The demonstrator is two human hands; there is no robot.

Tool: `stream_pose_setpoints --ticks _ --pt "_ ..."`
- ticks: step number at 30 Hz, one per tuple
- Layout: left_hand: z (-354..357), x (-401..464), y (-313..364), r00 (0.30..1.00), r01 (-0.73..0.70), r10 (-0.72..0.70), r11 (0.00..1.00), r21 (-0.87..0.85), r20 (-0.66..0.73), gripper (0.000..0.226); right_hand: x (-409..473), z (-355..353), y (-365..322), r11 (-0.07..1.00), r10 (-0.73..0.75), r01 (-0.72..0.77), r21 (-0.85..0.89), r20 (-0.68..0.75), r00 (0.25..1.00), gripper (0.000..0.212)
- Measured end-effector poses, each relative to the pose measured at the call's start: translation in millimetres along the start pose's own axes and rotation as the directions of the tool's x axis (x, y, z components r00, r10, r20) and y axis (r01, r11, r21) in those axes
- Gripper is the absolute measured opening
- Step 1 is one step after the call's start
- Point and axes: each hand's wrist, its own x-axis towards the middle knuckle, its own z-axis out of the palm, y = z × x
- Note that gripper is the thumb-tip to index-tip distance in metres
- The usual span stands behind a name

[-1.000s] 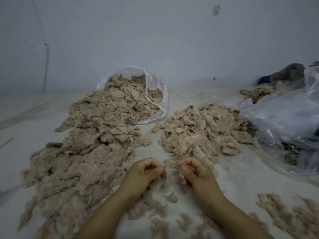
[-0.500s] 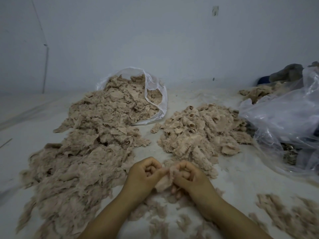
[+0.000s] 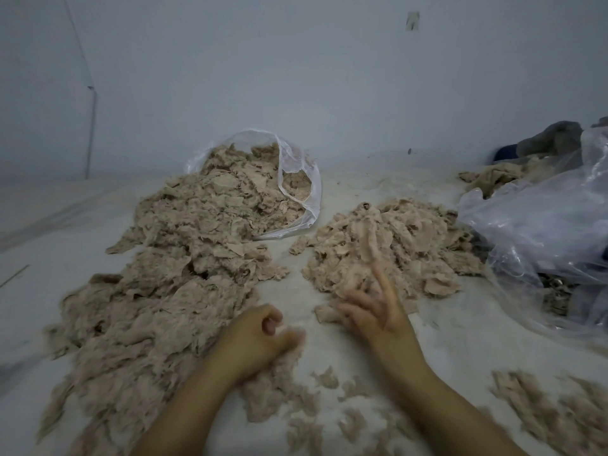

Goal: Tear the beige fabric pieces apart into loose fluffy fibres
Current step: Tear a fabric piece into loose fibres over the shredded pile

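my left hand (image 3: 255, 337) fingers curled loosely, holding nothing I can see | my right hand (image 3: 371, 307) fingers spread, blurred, touching near edge of beige fabric pile (image 3: 391, 245) | fluffy fibres (image 3: 148, 324) heaped left | clear bag (image 3: 297, 179) behind | no legible writing

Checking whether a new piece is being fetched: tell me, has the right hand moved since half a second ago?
Yes. The right hand has left the left hand and reached forward toward the right-hand pile of fabric pieces, fingers spread.
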Motion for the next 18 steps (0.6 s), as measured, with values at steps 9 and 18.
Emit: stream_pose_setpoints --ticks 9,18 --pt "9 -5 14 0.997 -0.065 0.079 0.822 -0.566 0.000 0.017 -13 3 -2 0.887 0.177 -0.033 -0.460 0.272 0.946 0.033" --pt "27 -9 26 0.988 -0.143 0.149 0.733 -0.665 -0.049 0.016 -10 10 3 0.967 0.248 -0.233 -0.100 0.177 0.952 0.016"
